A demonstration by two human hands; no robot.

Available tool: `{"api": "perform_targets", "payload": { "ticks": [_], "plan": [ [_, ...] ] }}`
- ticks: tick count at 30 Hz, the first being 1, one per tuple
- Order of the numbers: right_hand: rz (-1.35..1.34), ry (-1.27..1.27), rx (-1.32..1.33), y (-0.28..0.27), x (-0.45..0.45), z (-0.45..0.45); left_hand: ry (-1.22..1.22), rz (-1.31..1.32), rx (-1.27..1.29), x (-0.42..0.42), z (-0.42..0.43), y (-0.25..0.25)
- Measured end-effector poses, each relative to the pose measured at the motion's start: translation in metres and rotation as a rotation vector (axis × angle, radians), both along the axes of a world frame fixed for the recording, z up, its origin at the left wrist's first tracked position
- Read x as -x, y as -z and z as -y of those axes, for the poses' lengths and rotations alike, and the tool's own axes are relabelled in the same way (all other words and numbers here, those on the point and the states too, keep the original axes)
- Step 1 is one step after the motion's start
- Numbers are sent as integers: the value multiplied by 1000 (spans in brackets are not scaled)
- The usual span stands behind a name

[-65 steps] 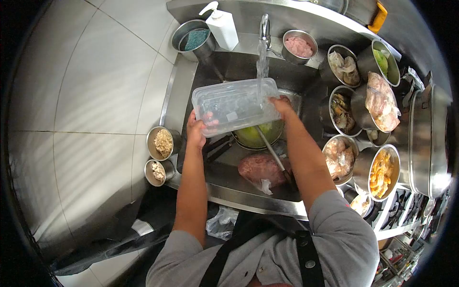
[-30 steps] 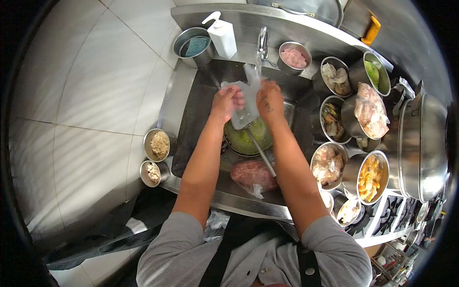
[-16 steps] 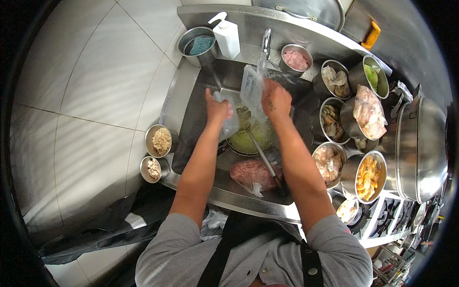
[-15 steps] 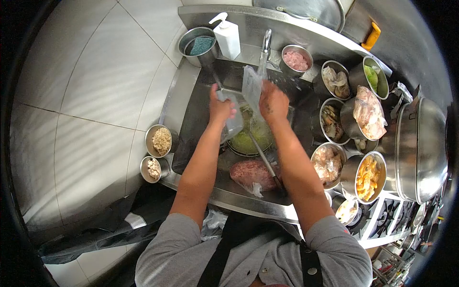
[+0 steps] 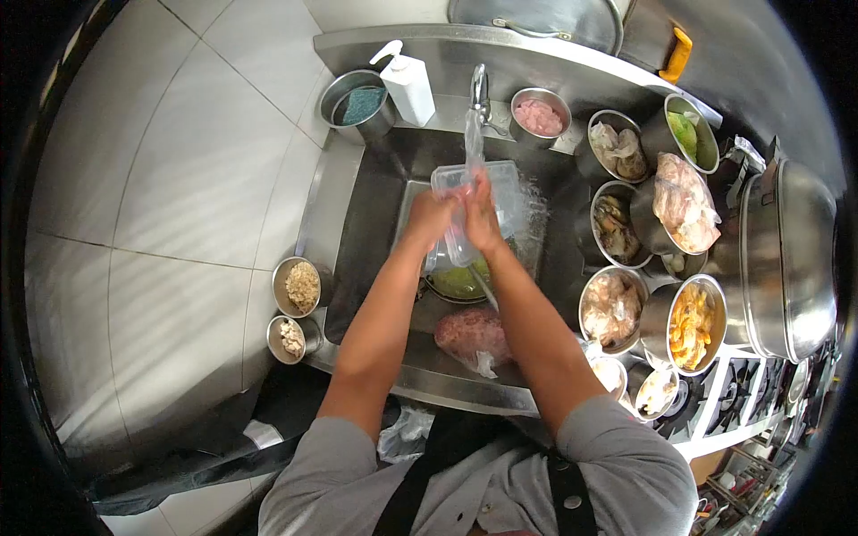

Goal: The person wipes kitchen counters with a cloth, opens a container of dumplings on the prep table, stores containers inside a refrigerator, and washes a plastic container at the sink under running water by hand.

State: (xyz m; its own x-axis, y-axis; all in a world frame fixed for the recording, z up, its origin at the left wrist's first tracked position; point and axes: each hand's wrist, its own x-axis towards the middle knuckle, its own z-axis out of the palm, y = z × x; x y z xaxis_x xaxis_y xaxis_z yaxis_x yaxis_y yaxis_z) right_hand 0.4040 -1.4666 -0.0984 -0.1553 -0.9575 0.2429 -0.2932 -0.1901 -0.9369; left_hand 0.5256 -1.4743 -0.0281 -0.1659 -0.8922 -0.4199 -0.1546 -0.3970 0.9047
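Observation:
Beneath the running faucet, my two hands are close together over the sink, working with clear plastic containers. My left hand is closed on one clear plastic container. My right hand grips the edge of a wider clear plastic container, its fingers partly hidden by splashing water and plastic. Below them, a round vessel of greenish liquid stands in the sink with a long metal handle leaning out. A bagged lump of reddish meat lies nearer me.
Metal pots of food crowd the right side, including orange pieces and bagged meat. A white pump bottle and a pot with a blue-green sponge stand at back left. Two small bowls sit on the left edge.
My hands have come together from apart, bringing the containers into the faucet's stream. Water now splashes to the right. The camera view has shifted slightly.

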Motion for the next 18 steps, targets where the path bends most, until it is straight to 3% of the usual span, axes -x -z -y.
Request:
{"api": "perform_targets", "payload": {
  "ticks": [1, 3, 5, 10, 12, 13, 16, 18],
  "plan": [
    [-102, 120, 5, 12, 1, 12, -16, 5, -3, -1, -2, -3],
    [-165, 60, -84, 20, -6, 18, -42, 21, -12, -7, -6, -5],
    [35, -89, 132, 30, -21, 16, 21, -107, 77, -22, 19, 40],
    [-332, -84, -36, -4, 8, 7, 247, -91, 62, -39, 23, 10],
    [-445, -140, -119, -20, 33, 20, 412, 21, 68, -45, 29, 6],
    [-438, -267, -29, -41, 43, 24, 490, 73, 71, -45, 34, 5],
    [-167, -509, -200, -13, 59, 46, 556, 454, 256, -33, 51, 24],
    [-270, -371, -264, -43, 75, 30, 229, 375, 132, -34, 46, -15]
  ]
}}
